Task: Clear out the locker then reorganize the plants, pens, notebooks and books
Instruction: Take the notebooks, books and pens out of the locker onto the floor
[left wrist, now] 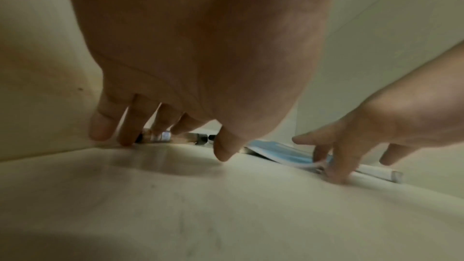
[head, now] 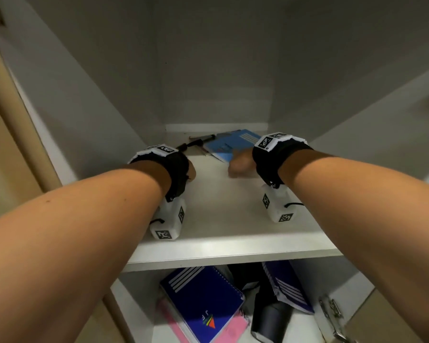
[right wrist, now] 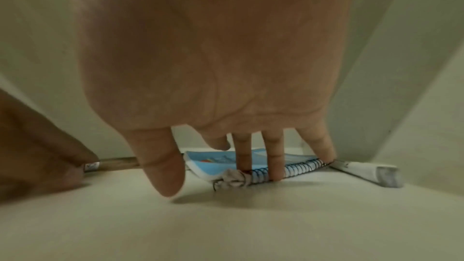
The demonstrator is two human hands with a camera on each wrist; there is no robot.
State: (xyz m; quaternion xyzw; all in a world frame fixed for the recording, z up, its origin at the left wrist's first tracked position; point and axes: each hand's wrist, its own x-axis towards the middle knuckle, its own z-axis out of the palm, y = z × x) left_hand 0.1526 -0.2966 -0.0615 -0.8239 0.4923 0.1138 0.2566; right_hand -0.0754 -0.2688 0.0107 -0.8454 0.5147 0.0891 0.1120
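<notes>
On the upper locker shelf, a light blue spiral notebook lies at the back. Several pens lie to its left against the back wall. My right hand reaches in with straight fingers pressing on the notebook's wire spiral, thumb held apart. My left hand hangs over the pens, its straight fingertips touching them and curled round nothing. A brown pen barrel shows between the two hands.
A white folded booklet sticks out from under the notebook on the right. The lower shelf holds two dark blue spiral notebooks, a pink book and a black object. A door hinge juts out at lower right.
</notes>
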